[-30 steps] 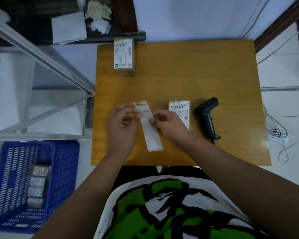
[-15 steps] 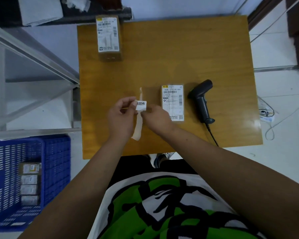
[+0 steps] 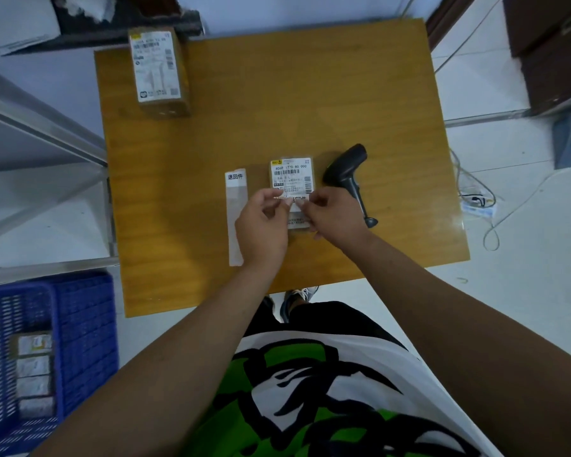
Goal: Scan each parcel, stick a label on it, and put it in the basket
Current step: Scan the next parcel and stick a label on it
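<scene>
Labelling: I see left hand (image 3: 261,224), right hand (image 3: 334,216) pinching label (image 3: 299,200) over parcel (image 3: 292,174); next, press flat; basket (image 3: 86,324) 8 o'clock.

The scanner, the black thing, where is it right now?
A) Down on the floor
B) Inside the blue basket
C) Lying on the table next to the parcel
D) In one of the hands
C: the scanner lies on the table just right of the parcel, untouched, while the left hand and the right hand pinch a label over that parcel.
</scene>
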Available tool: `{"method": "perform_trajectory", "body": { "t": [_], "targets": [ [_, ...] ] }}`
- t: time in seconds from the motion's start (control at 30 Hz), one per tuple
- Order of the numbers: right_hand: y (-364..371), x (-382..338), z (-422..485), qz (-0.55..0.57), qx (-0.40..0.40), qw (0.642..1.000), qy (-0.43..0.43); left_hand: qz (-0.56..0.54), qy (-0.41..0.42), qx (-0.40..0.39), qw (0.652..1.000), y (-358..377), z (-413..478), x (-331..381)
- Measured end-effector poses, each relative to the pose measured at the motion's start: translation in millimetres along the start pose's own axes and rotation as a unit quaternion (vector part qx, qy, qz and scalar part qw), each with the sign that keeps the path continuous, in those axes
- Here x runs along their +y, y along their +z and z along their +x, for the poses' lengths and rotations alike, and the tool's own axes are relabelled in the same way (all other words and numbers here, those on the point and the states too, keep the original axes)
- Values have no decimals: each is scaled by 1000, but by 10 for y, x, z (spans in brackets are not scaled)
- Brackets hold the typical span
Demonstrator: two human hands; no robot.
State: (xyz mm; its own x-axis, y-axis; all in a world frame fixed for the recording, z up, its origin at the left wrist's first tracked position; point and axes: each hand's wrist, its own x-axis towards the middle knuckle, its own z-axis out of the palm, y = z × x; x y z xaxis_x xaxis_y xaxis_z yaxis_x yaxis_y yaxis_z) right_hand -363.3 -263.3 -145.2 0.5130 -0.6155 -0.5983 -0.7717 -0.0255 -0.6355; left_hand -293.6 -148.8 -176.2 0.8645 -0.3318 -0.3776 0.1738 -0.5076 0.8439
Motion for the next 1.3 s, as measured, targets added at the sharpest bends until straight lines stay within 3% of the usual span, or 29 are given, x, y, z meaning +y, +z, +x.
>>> {"method": "perform_trajectory", "body": {
  "t": [0.13,0.4,0.53,0.7,0.83,1.03,1.3],
  "targets": [
    [49,-10,153,-46,1,999,-5,73,28,50,996,22,65,-19],
    [94,118,212,29,-32,999,25,65,-89,7,994,18,148,-59],
    [1,-13,114,62,-130,990,8,53,-100,32,993,-183,13,70],
    [149,-623,-427,54,-237,964,-106,21,-92,106,990,-1084,-446,150],
    [770,-1166,-1120,16,-312,932,-184,-111,-83,197,971,-2120,-1111,-14],
    [2421,-1437,-2331,-70,-419,866,-265,-244,-87,323,910,-3492,-2456,-639],
    [4120,-1476,-3545,-144,-463,845,-226,-276,-115,416,859,-4652,-3387,-1830]
  ]
}}
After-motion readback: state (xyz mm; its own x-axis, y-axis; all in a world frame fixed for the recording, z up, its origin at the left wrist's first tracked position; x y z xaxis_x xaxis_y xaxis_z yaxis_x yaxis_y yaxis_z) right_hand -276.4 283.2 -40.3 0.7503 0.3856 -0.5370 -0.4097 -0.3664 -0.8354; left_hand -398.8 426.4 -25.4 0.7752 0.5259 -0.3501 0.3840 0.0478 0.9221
